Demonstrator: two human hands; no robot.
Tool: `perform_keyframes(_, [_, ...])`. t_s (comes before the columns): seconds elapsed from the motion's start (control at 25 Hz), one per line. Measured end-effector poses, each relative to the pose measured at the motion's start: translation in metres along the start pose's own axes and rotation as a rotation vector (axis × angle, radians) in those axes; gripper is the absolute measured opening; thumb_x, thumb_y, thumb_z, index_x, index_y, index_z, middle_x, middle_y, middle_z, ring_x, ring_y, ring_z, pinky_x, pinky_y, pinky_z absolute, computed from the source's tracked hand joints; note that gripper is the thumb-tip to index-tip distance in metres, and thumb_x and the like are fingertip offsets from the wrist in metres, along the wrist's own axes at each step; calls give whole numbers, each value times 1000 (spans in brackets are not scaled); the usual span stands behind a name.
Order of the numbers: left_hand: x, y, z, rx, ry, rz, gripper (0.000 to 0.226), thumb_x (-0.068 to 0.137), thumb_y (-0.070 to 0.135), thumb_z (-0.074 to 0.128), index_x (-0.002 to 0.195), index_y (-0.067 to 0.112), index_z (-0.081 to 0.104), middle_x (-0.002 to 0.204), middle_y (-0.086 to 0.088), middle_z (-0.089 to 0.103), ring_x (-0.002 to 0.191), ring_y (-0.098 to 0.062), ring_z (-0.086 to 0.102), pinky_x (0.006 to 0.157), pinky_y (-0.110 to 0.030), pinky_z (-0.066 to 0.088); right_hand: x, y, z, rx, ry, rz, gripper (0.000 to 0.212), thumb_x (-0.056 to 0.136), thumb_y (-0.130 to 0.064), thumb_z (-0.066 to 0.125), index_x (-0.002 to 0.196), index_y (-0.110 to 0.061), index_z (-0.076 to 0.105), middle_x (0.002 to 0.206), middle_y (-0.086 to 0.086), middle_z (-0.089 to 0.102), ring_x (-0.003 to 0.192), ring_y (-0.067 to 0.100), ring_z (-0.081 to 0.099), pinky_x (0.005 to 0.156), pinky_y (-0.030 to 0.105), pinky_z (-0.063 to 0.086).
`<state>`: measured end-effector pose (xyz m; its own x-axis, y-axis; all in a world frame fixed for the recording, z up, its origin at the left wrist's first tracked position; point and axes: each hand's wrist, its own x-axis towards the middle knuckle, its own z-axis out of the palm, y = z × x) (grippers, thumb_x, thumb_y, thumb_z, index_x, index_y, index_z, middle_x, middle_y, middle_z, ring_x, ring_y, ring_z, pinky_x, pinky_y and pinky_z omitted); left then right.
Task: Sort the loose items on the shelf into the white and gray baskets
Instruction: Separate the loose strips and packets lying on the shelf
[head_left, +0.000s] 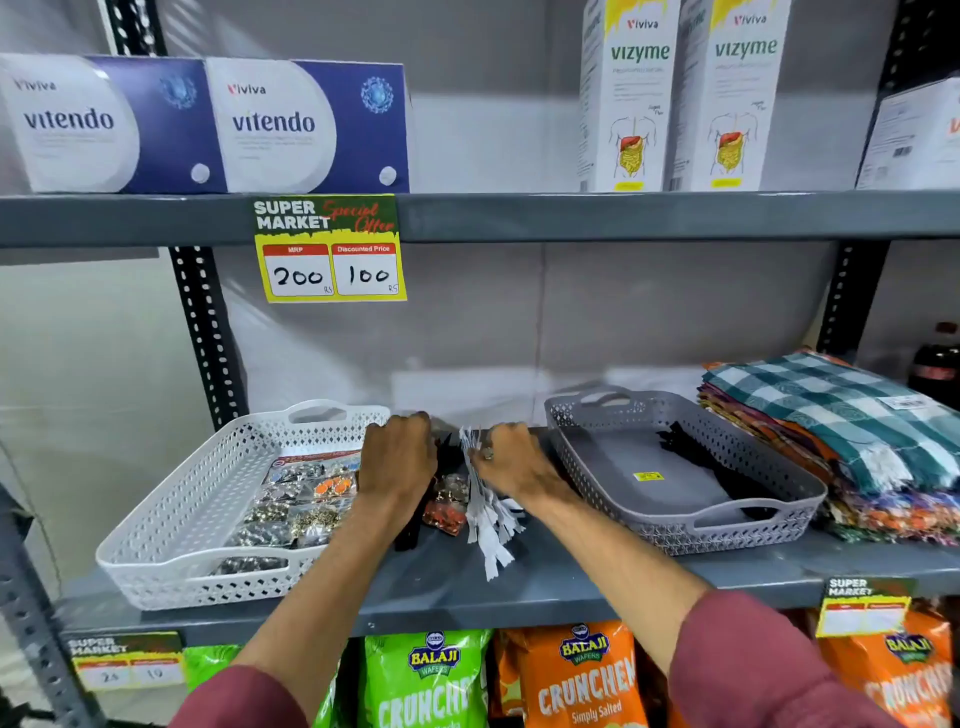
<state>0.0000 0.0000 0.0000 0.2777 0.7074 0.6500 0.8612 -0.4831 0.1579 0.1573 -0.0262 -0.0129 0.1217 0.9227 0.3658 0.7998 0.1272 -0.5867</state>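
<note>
Viviva "vitendo" boxes (218, 124) and "vizyme" cartons (680, 93) fill the upper shelf, above a tag (330, 248) reading MRP 200, discounted 100. On the gray shelf (519, 587), between white basket (171, 525) and gray basket (691, 467), the right hand (511, 457) grips white zippers (485, 514); left hand (397, 457) fingers curl over dark items, grip unclear.

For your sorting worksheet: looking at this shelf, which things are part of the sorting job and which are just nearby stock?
Part of the job:
white basket
gray basket
white zippers
bead packet
left hand
right hand

Just nearby:
folded cloths
vitendo boxes
snack bags
</note>
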Motion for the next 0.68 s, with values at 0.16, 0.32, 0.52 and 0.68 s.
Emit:
perform_keyframes(0.16, [-1,1,12,68,-201,-19,14,91,18,63,91,6,70,91,-10,74,78,-24,69,76,-32,56,-2,2,14,-52,-98,87,37,85,3,66,55,-10,49,52,0,52,36,4,47,32,11,34])
perform_keyframes(0.32, [3,2,22,319,-334,-4,31,87,31,67,109,9,66,108,-6,71,100,-24,68,93,-37,52,0,0,15,-68,-52,87,43,77,14,58,48,-13,40,47,-3,42,39,7,40,32,14,30])
perform_keyframes(0.52, [4,0,35,494,-390,-8,27,90,25,61,114,13,65,112,-5,70,107,-22,65,96,-36,45,7,5,-16,-31,51,50,47,76,4,67,47,-16,36,51,1,39,43,10,35,52,25,38])
perform_keyframes(0.68, [5,1,37,552,-434,5,25,91,24,61,114,14,65,107,-3,72,104,-19,65,98,-36,42,5,13,-63,-231,132,26,39,78,0,65,52,-13,39,54,5,45,43,13,41,42,24,39])
